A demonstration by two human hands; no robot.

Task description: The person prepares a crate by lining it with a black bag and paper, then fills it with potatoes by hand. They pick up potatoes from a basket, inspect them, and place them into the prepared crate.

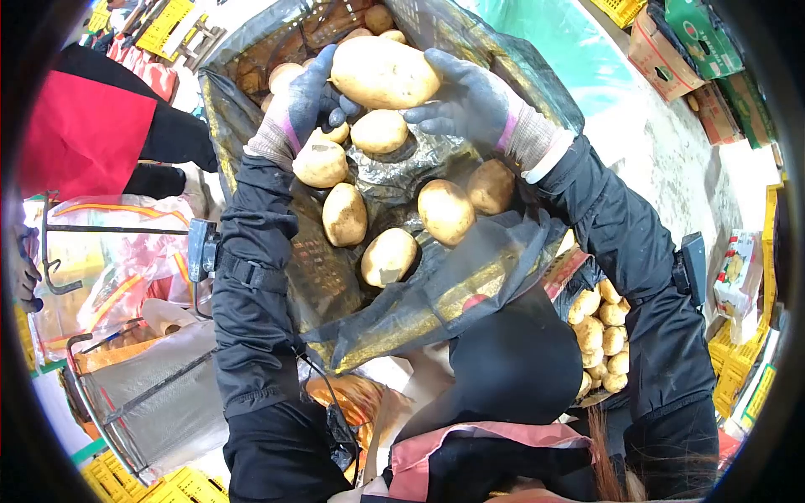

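Between my two gloved hands, above a crate lined with dark plastic (503, 251), is a large pale potato (386, 72). My left hand (306, 102) presses on its left end with curled fingers. My right hand (474, 99) touches its right end with fingertips, its lower fingers slightly blurred. Just below the large potato lies a smaller one (379, 132). More potatoes lie in the crate, among them one at the left (345, 215), one at the lower middle (389, 257) and one at the right (446, 211). Several others are partly hidden behind my left hand.
A basket of potatoes (590, 335) is beside my right forearm. At the left are a person in a red apron (80, 134), a metal-framed cart (159, 402) and plastic bags (134, 277). Cardboard boxes (662, 54) and yellow crates (734, 369) stand at the right.
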